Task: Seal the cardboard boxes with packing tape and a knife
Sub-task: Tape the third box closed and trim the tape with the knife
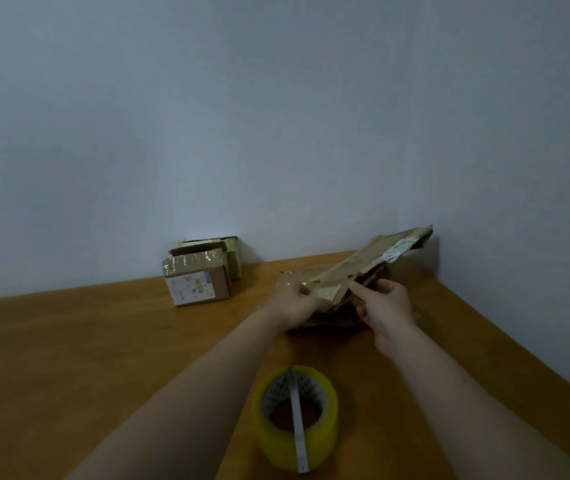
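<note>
A worn, flattened cardboard box [356, 268] lies at the far right of the wooden table [86, 358], its upper flap lifted toward the wall. My left hand [295, 301] grips its near left edge. My right hand [385, 304] pinches the flap's near edge, index finger stretched along the cardboard. A roll of yellowish packing tape [294, 419] stands on the table close to me, between my forearms. A thin white knife blade [298, 424] lies across the top of the roll.
Two small taped cardboard boxes [197, 275] sit together at the back of the table against the pale wall. The table's right edge runs diagonally near the wall at the right.
</note>
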